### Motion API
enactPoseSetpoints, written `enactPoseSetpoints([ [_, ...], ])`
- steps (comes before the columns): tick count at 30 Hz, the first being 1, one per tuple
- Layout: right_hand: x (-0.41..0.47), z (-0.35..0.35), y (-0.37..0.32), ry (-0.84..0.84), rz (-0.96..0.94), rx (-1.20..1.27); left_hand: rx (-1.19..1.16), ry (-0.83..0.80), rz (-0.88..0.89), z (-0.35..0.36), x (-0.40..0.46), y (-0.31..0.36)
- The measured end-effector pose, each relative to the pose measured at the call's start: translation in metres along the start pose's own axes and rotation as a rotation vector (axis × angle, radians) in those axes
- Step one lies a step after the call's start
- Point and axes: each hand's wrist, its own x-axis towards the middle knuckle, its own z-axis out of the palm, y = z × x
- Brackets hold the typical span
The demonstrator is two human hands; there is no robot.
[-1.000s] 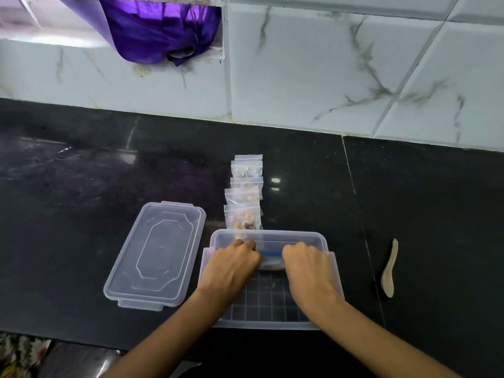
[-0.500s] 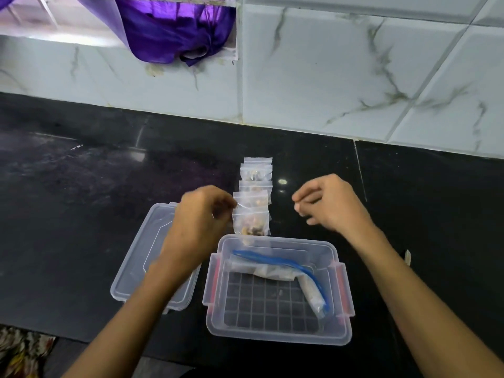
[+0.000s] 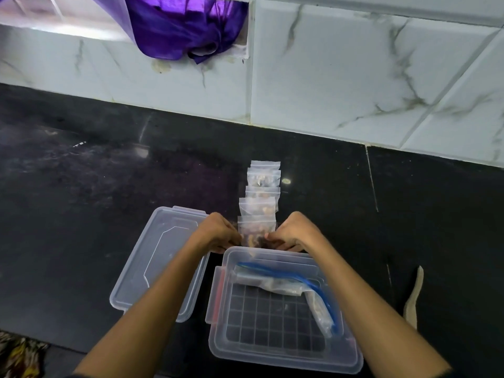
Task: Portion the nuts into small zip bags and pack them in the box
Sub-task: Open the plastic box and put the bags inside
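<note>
A clear plastic box (image 3: 283, 353) sits on the black counter in front of me. Inside it lies a rolled large zip bag with a blue seal (image 3: 289, 285). Behind the box, several small zip bags of nuts (image 3: 261, 192) lie in an overlapping row running away from me. My left hand (image 3: 218, 233) and my right hand (image 3: 293, 231) pinch the two lower corners of the nearest small bag (image 3: 256, 227), just past the box's far rim.
The box's clear lid (image 3: 152, 257) lies upside down to the left of the box, partly under my left forearm. A pale wooden spoon (image 3: 414, 298) rests on the counter at the right. Marble wall tiles and a purple cloth (image 3: 185, 25) stand behind.
Both hands left the big bag inside the box, rose over the row of small bags, then came down and took hold of the nearest small bag.
</note>
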Motion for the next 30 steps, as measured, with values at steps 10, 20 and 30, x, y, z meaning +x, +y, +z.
enactPoseSetpoints([
  [10, 0.002, -0.022, -0.007, 0.063, -0.100, 0.095, -0.215, 0.112, 0.149, -0.002, 0.004, 0.010],
  [20, 0.002, -0.010, 0.001, 0.008, -0.069, 0.127, -0.379, 0.066, 0.084, 0.015, 0.012, 0.000],
  [30, 0.001, -0.012, 0.002, 0.018, -0.051, 0.227, -0.414, 0.027, 0.081, 0.020, 0.009, 0.004],
])
